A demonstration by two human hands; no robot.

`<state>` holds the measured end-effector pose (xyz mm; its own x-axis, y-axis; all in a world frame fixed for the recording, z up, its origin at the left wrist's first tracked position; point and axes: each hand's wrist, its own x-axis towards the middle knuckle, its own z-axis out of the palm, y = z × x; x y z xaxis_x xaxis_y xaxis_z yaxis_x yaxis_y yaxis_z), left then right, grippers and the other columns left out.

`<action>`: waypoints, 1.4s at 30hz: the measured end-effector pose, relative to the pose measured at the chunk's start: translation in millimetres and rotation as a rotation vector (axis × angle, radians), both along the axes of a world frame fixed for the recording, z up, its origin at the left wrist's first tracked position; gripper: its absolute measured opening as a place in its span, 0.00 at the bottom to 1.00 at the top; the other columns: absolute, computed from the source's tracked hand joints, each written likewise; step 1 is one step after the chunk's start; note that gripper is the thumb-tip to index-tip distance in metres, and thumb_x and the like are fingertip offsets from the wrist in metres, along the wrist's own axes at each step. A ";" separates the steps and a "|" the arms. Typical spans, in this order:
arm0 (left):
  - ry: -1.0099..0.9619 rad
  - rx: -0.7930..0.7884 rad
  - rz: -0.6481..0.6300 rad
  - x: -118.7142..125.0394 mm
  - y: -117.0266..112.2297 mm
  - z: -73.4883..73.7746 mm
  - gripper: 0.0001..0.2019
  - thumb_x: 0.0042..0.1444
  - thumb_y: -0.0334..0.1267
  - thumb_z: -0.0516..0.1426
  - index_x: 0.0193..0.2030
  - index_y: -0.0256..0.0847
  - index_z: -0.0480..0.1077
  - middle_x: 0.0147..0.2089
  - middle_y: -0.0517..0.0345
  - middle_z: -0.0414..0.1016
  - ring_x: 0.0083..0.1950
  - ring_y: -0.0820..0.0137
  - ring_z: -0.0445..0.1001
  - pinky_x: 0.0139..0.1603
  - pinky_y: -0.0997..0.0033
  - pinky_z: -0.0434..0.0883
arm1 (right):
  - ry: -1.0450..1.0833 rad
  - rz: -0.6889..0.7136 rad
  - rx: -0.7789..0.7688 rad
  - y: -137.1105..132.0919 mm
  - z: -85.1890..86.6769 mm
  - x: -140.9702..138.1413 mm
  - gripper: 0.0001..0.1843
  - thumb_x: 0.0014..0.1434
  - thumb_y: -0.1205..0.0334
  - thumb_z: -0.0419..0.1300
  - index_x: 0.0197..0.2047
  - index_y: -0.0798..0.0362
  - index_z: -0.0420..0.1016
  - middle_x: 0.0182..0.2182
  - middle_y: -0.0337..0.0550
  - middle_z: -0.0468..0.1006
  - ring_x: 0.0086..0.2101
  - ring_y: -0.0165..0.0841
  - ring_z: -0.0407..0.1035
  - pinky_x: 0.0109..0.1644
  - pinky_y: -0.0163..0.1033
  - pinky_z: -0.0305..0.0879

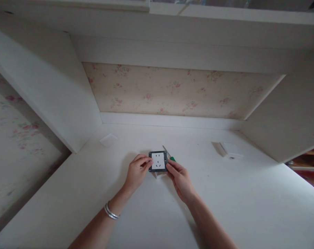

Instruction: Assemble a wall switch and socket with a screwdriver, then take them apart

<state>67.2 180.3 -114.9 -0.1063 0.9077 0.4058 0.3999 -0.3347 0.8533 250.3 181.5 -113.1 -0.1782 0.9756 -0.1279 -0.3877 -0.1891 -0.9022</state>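
Observation:
A square wall socket [158, 161] with a white face and a dark frame lies on a white desk [237, 207]. My left hand [136, 171] pinches its left edge with closed fingers. My right hand [180, 178] grips its right edge, fingers curled. A screwdriver with a green handle [170, 156] pokes out just behind my right hand; whether that hand holds it is hidden. A silver bangle sits on my left wrist.
A flat white square cover plate [108, 140] lies at the back left of the desk. A white box-shaped part [228, 150] sits at the back right. White side panels and a floral back wall [172, 90] enclose the desk.

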 end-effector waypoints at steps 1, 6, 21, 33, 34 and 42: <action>0.008 0.001 -0.002 -0.2 0.2 0.2 0.08 0.57 0.41 0.58 0.36 0.43 0.77 0.39 0.55 0.71 0.37 0.70 0.71 0.36 0.75 0.70 | -0.006 -0.003 -0.002 0.0 -0.4 -0.1 0.22 0.48 0.51 0.68 0.46 0.50 0.78 0.42 0.44 0.78 0.44 0.37 0.70 0.48 0.40 0.65; 0.049 0.038 0.012 -0.5 -1.0 0.9 0.07 0.57 0.40 0.58 0.36 0.43 0.77 0.37 0.55 0.73 0.36 0.70 0.71 0.35 0.74 0.68 | -0.017 -0.005 -0.017 -0.2 -0.7 -0.7 0.22 0.48 0.51 0.68 0.46 0.50 0.78 0.42 0.44 0.78 0.43 0.36 0.70 0.45 0.38 0.66; 0.000 0.099 -0.014 10.3 -16.5 10.6 0.05 0.56 0.40 0.59 0.36 0.45 0.76 0.37 0.54 0.74 0.35 0.68 0.71 0.37 0.73 0.67 | -0.040 0.006 -0.010 -1.8 -3.3 -4.3 0.20 0.50 0.52 0.67 0.46 0.50 0.78 0.41 0.44 0.78 0.41 0.35 0.70 0.44 0.37 0.67; 0.016 0.051 -0.047 17.1 -17.7 11.4 0.06 0.56 0.41 0.59 0.39 0.47 0.77 0.38 0.54 0.75 0.41 0.65 0.72 0.45 0.69 0.69 | -0.146 0.037 0.071 -10.0 -7.5 -17.7 0.18 0.51 0.51 0.65 0.44 0.48 0.78 0.40 0.43 0.77 0.39 0.36 0.70 0.44 0.40 0.67; 0.033 0.056 -0.045 17.2 -17.8 11.3 0.07 0.56 0.40 0.59 0.40 0.48 0.77 0.38 0.54 0.75 0.41 0.65 0.72 0.45 0.69 0.69 | -0.158 0.038 0.087 -10.3 -8.3 -18.2 0.18 0.52 0.51 0.65 0.44 0.48 0.78 0.39 0.43 0.78 0.38 0.36 0.70 0.43 0.40 0.67; 0.101 0.086 -0.073 15.2 -14.9 7.1 0.07 0.58 0.39 0.57 0.41 0.47 0.77 0.38 0.54 0.74 0.41 0.65 0.72 0.45 0.69 0.68 | -0.151 0.031 0.136 -9.0 -13.5 -18.8 0.18 0.53 0.52 0.64 0.46 0.49 0.77 0.39 0.43 0.77 0.37 0.36 0.70 0.42 0.41 0.67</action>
<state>82.4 165.4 -107.8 0.0041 0.8730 0.4878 0.4540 -0.4362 0.7769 231.5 172.5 -126.6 -0.1972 0.9801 -0.0231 -0.2417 -0.0714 -0.9677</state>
